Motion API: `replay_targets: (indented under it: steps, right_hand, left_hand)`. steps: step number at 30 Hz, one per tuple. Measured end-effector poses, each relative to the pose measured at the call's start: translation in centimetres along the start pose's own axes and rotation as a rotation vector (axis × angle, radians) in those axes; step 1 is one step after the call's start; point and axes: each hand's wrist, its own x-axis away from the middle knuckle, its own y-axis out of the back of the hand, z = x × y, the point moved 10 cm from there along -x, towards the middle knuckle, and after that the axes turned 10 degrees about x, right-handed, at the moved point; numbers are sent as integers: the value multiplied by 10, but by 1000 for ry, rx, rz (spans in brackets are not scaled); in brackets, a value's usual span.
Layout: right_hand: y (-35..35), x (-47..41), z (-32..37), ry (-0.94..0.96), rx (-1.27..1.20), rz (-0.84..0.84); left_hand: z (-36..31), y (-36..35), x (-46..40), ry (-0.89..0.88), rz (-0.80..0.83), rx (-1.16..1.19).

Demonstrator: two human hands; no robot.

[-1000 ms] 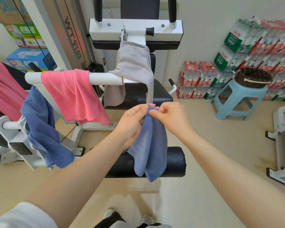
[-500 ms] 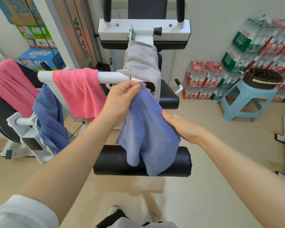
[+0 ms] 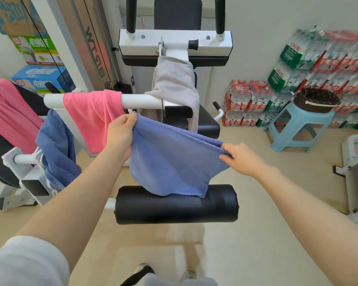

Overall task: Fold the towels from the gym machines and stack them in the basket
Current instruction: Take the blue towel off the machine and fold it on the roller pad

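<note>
Presently, item in hand: one light blue towel [image 3: 170, 162], stretched between both hands above the black roller pad [image 3: 176, 205], its lower edge drooping onto the pad. The left hand [image 3: 120, 137] pinches one upper corner with thumb and curled fingers; the right hand [image 3: 239, 159] grasps the opposite corner, fingers closed on the cloth. Held wide and level like this, the towel hangs flat — most likely so its edges can be matched for a first fold. Still draped on the machines, awaiting the same treatment: two pink towels, one [image 3: 93, 118] over the white bar [image 3: 141, 101] and one [image 3: 10, 112] at the far left edge; one dark blue towel [image 3: 56, 149] hanging from the lower white frame; one grey towel [image 3: 175, 87] over the central post. Five towels counted in all. One dark woven basket [image 3: 316, 100] sits on one pale blue stool [image 3: 298, 129] to the right, well apart from the hands — placed, it seems, as the drop point; what it holds cannot be made out. Cases of bottled water [image 3: 322, 65] are stacked against the wall behind it.
</note>
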Motion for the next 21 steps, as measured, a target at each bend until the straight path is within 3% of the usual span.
replay_targets:
  steps: [6, 11, 16, 18, 21]
  right_hand:
    - [19, 14, 19, 44, 325, -83]
    - [36, 8, 20, 94, -45, -71]
    - [20, -4, -22, -93, 164, 9]
    - [6, -6, -35, -194, 158, 41]
    - [1, -15, -49, -369, 37, -57]
  left_hand:
    - [19, 16, -15, 0, 14, -53]
    - [32, 28, -32, 89, 24, 14]
    - [33, 16, -42, 100, 219, 8]
    - [37, 13, -44, 111, 241, 14]
    - [45, 16, -53, 128, 215, 14]
